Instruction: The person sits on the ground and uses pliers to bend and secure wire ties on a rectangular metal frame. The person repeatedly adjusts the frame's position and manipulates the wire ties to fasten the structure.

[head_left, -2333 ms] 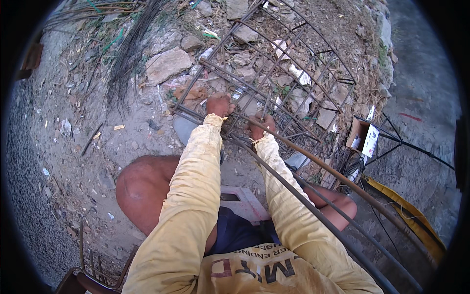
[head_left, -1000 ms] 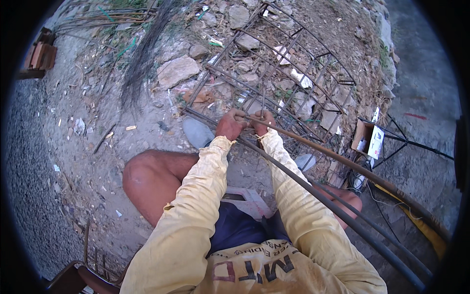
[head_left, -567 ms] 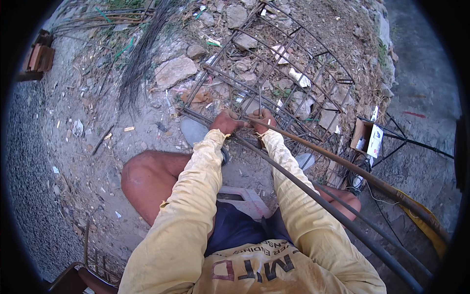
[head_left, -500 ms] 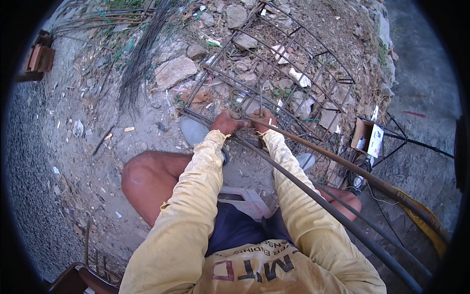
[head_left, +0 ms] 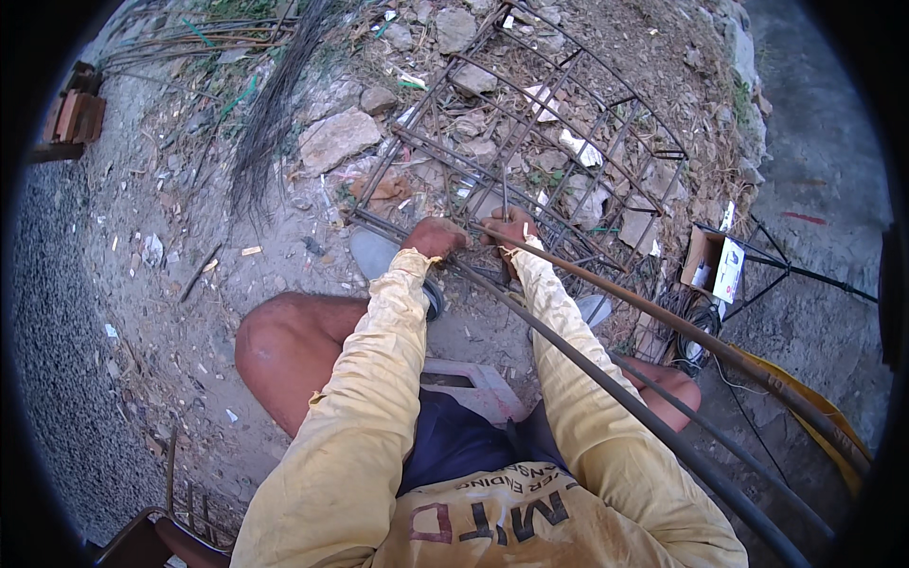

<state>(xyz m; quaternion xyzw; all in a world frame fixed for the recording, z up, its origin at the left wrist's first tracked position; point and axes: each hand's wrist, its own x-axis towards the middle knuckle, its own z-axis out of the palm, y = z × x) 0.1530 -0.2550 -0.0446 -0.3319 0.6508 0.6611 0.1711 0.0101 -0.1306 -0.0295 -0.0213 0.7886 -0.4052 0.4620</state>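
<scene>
A cage of steel rebar [head_left: 557, 112] with bent rings lies on the ground in front of me. My left hand [head_left: 436, 238] is closed at its near edge, fingers pinched; what they hold is too small to make out. Just beside it, my right hand [head_left: 511, 225] is closed around a slim metal tool, whose shaft [head_left: 505, 182] sticks out above the fist and whose handle shows below. Long bars run from the cage to the lower right: a rusty one [head_left: 653, 310] and a dark one [head_left: 606, 373], passing by my right forearm.
A bundle of thin black wire [head_left: 270, 123] lies at the upper left. Bricks [head_left: 80, 117] are stacked at the far left. Stones [head_left: 339, 140] and rubble surround the cage. An opened carton [head_left: 712, 265] and a black stand [head_left: 788, 268] are at the right.
My hands have drawn slightly apart, the left one shifting a little left. The right hand still grips the tool. The cage and bars look nearly unmoved.
</scene>
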